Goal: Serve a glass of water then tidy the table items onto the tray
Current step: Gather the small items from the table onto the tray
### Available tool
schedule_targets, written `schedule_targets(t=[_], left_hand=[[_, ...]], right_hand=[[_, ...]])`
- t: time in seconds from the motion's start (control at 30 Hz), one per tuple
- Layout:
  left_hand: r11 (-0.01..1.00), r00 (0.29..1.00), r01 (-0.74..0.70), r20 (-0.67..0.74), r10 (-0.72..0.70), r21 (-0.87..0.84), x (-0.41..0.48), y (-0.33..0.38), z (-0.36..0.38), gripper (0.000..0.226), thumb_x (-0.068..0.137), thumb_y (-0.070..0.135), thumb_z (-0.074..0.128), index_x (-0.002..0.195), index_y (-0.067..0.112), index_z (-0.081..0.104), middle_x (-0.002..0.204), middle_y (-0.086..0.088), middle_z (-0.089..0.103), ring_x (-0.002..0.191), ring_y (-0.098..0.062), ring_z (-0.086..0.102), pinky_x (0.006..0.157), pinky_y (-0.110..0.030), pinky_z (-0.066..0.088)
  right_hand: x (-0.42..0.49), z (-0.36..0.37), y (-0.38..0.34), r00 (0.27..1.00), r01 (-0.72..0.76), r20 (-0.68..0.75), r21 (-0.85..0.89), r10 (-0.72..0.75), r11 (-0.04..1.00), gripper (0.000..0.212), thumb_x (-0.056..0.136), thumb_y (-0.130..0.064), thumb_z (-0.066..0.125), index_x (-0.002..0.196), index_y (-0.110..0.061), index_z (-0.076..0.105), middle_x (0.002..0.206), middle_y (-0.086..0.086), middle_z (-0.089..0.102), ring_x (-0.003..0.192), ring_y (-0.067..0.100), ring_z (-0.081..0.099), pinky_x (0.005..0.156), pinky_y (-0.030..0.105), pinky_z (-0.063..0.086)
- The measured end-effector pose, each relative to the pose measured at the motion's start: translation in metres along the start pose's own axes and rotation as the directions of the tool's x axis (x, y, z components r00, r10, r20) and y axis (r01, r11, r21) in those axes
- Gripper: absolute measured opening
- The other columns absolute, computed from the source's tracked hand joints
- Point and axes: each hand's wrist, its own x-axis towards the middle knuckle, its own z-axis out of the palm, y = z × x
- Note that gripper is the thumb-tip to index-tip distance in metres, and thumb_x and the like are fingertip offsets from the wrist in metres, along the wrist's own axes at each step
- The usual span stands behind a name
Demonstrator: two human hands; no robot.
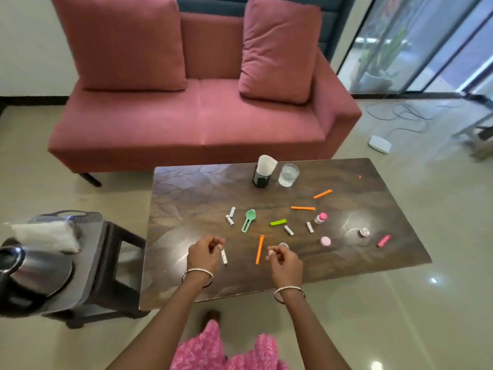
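Observation:
A glass of water [288,174] stands at the far side of the dark wooden table [346,265], beside a black napkin holder [262,172]. Small items lie scattered: orange sticks [259,249], a green spoon [248,220], a green clip [278,222], white tubes [289,230], a pink-capped bottle [320,218], a pink lid [325,241]. My left hand [204,253] is curled near the front edge, fingertips pinching the top of a white tube [224,257]. My right hand [286,263] is curled beside a round cap [283,246]; something small and pale shows at its fingertips.
On a dark stool at the left sits a grey tray [85,276] carrying a steel kettle [26,271] and a white packet [45,236]. A pink sofa [200,116] stands behind the table. Cables and a white device [379,144] lie on the floor at right.

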Motion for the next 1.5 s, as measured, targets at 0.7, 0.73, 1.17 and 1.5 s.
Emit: schedule_targets(t=[0.7,0.73,1.17,1.5], left_hand=[[0.958,0.969,0.21,0.09,-0.23,0.196,0.143,0.019,0.129,0.022,0.082,0.005,0.059,0.079,0.025,0.067,0.08,-0.006,0.072,0.079,-0.028,0.066,0.077,-0.039,0.054],[0.949,0.962,0.233,0.096,-0.257,0.213,0.152,0.016,0.135,0.02,0.082,0.004,0.058,0.081,0.021,0.068,0.083,-0.008,0.072,0.081,-0.03,0.066,0.079,-0.041,0.054],[0.836,0.886,0.219,0.257,-0.387,0.504,0.196,-0.002,0.211,0.007,0.086,0.024,0.061,0.091,0.025,0.066,0.089,-0.001,0.072,0.089,-0.023,0.066,0.08,-0.033,0.053],[0.705,0.803,0.196,0.301,-0.514,0.682,0.202,-0.029,0.259,0.031,0.082,0.035,0.069,0.106,0.021,0.055,0.105,-0.007,0.065,0.101,-0.03,0.064,0.079,-0.036,0.05]], right_hand=[[0.171,-0.027,0.06,0.964,-0.251,0.071,-0.076,0.256,0.965,0.026,0.087,-0.013,0.061,0.075,-0.037,0.065,0.071,0.0,0.072,0.071,0.022,0.071,0.077,0.046,0.057],[0.182,-0.023,0.063,0.958,-0.263,0.089,-0.093,0.271,0.96,0.026,0.087,-0.013,0.061,0.075,-0.036,0.065,0.072,0.0,0.072,0.071,0.022,0.071,0.077,0.047,0.057],[0.255,-0.01,0.107,0.907,-0.362,0.103,-0.311,0.409,0.879,0.013,0.086,-0.011,0.062,0.087,-0.02,0.072,0.078,0.001,0.074,0.078,0.024,0.069,0.074,0.03,0.052],[0.302,-0.006,0.136,0.937,-0.301,0.078,-0.321,0.341,0.898,0.017,0.087,-0.007,0.059,0.094,-0.015,0.072,0.085,0.001,0.073,0.082,0.019,0.067,0.078,0.029,0.051]])
